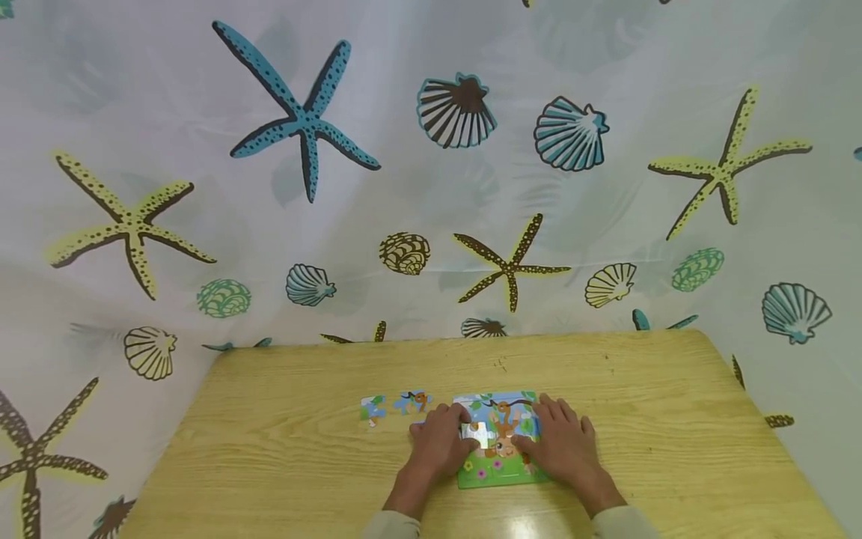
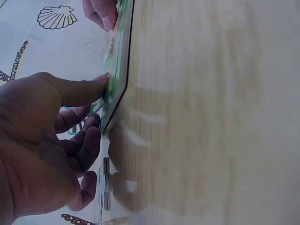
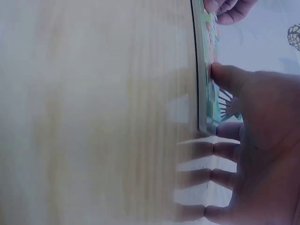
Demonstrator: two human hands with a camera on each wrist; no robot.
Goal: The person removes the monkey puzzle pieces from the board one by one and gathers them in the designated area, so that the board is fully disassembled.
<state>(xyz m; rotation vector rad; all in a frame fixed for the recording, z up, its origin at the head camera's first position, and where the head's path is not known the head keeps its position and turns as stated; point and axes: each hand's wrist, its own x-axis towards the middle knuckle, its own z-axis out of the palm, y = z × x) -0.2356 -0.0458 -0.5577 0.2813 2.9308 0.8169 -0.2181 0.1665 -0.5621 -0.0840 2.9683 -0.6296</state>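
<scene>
A jigsaw puzzle (image 1: 498, 468) in a flat tray lies on the table, its picture showing a brown cartoon animal, green grass and flowers. My left hand (image 1: 439, 443) is at its left edge; the thumb touches the puzzle's face and the other fingers bend loosely beside the edge. Over the right edge rests my right hand (image 1: 564, 443), thumb on the picture, with fingertips down on the table in the right wrist view. Between the thumbs, a pale, shiny puzzle-piece-shaped patch (image 1: 480, 434) shows near the left side. The left hand partly hides that side.
Two loose puzzle pieces (image 1: 412, 402) (image 1: 373, 408) lie on the wooden table (image 1: 289, 449) left of the tray, and a bit of blue shows beside the left hand. Behind the table hangs a white curtain (image 1: 377, 195) printed with starfish and shells.
</scene>
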